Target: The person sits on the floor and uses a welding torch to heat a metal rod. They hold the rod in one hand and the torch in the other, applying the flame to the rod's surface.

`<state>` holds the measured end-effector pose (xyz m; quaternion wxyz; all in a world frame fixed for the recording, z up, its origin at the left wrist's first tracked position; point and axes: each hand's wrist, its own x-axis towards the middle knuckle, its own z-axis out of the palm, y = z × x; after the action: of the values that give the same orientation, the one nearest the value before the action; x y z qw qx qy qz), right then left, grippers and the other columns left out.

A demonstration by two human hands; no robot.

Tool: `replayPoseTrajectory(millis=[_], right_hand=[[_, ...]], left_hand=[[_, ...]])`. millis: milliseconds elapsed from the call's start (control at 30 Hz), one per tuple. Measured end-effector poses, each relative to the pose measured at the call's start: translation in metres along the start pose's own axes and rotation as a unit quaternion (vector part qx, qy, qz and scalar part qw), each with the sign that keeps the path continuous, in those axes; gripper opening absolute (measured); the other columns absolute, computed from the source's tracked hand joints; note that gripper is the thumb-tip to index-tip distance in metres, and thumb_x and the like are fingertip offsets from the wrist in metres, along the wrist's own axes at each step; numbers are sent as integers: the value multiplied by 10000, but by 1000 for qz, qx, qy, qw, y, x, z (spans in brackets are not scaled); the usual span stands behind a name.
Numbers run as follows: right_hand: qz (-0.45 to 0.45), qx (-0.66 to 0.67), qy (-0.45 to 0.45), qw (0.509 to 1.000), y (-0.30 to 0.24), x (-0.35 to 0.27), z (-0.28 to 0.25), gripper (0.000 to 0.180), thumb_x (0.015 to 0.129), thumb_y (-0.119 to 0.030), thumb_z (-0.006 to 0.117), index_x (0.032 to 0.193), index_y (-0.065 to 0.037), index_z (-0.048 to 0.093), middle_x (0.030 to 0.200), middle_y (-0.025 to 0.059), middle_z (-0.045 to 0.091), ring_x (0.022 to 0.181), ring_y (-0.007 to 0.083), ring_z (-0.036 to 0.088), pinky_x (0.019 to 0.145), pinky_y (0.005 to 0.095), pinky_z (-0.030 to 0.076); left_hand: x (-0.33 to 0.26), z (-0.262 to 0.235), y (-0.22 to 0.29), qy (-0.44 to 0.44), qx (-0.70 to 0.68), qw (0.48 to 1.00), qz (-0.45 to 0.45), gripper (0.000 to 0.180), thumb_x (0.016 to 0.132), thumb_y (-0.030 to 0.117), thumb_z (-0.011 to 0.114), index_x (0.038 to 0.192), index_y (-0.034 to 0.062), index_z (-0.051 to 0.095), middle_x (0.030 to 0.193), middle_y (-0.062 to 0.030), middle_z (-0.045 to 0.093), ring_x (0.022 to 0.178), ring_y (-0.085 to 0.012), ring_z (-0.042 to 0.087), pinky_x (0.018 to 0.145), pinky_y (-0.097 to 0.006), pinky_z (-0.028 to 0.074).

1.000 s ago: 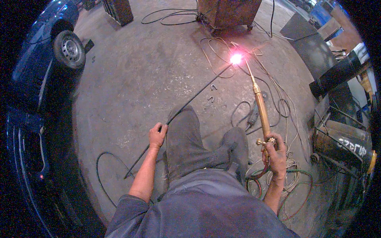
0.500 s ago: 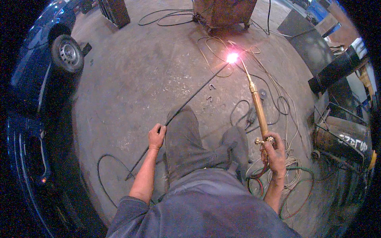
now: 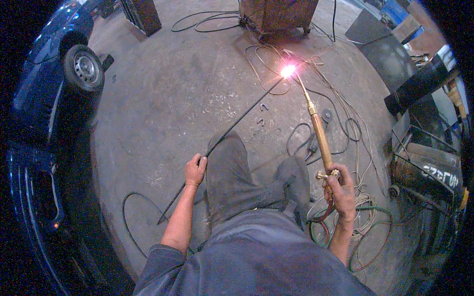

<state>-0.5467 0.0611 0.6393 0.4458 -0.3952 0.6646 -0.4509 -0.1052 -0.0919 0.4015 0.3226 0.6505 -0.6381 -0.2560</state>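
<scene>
My left hand (image 3: 195, 170) is closed round a long dark metal rod (image 3: 242, 117), which slants from beside my left forearm up to the far right. In my right hand (image 3: 340, 190) is a brass gas torch (image 3: 320, 133), gripped by its valve end. The torch's thin nozzle points at the rod's far end. A bright pink-white glow (image 3: 288, 72) covers that end and the nozzle tip, so whether they touch is hidden. Red and green hoses (image 3: 326, 232) hang below my right hand.
Several bent hooks (image 3: 262, 114) lie on the concrete floor (image 3: 163, 98). An angle grinder (image 3: 313, 146) and tangled cables (image 3: 365, 143) are to the right. A rusty box on wheels (image 3: 276, 17) stands ahead, a blue car (image 3: 37, 93) at left, a metal cylinder (image 3: 424, 167) at right.
The torch nozzle has shifted very slightly to the left. The rod and both hands are almost where they were, and the glow looks a little slimmer.
</scene>
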Motion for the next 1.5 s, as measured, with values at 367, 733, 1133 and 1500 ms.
replayPoseTrajectory(millis=[367, 733, 1133, 1500], right_hand=[[-15, -60, 28, 998, -3, -15, -2, 388, 961, -322, 718, 1297, -161, 610, 961, 2, 630, 756, 95, 564, 612, 271, 474], [-140, -41, -53, 988, 31, 3, 15, 357, 998, -338, 675, 1245, -91, 599, 1001, 35, 674, 960, 139, 614, 856, 326, 499], [-69, -23, -58, 996, 17, 14, 21, 436, 951, -392, 723, 1265, -103, 630, 1093, 89, 698, 1046, 201, 640, 926, 380, 516], [-2, 4, -2, 1000, 2, 10, 40, 285, 953, -190, 685, 1224, -131, 618, 829, -16, 593, 610, 62, 509, 515, 246, 410]], left_hand=[[14, 23, -17, -49, -109, 991, -52, 323, 981, 239, 649, 1115, -55, 666, 909, -84, 665, 848, -183, 589, 771, -360, 491], [-18, -5, -36, 32, -2, 998, 51, 370, 1050, 296, 524, 1007, -69, 565, 856, -149, 571, 791, -268, 503, 740, -417, 435], [-14, -7, -70, -41, -43, 997, -43, 476, 1041, 306, 549, 1265, -111, 602, 1180, -208, 690, 1039, -302, 630, 947, -414, 480], [-1, -5, -43, -34, -58, 997, -32, 353, 970, 327, 605, 828, 10, 543, 681, -124, 481, 655, -174, 468, 632, -381, 430]])
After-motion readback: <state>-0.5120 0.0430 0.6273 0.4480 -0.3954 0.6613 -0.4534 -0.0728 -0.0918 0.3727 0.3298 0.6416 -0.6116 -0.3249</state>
